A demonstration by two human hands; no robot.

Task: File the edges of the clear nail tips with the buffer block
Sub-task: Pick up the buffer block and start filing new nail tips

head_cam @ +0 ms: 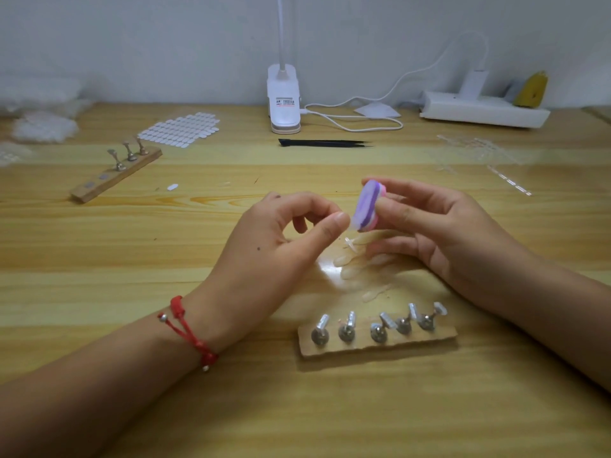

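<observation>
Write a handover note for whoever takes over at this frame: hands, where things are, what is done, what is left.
Right hand: grips the buffer block, raised off the table.
Left hand: thumb and forefinger pinched at the block's face; no clear tip can be made out between them.
Clear nail tips: loose on the table under the hands, beyond the five-peg wooden stand.
Done: cannot tell how many are filed.
Left: file the loose tips' edges.
</observation>
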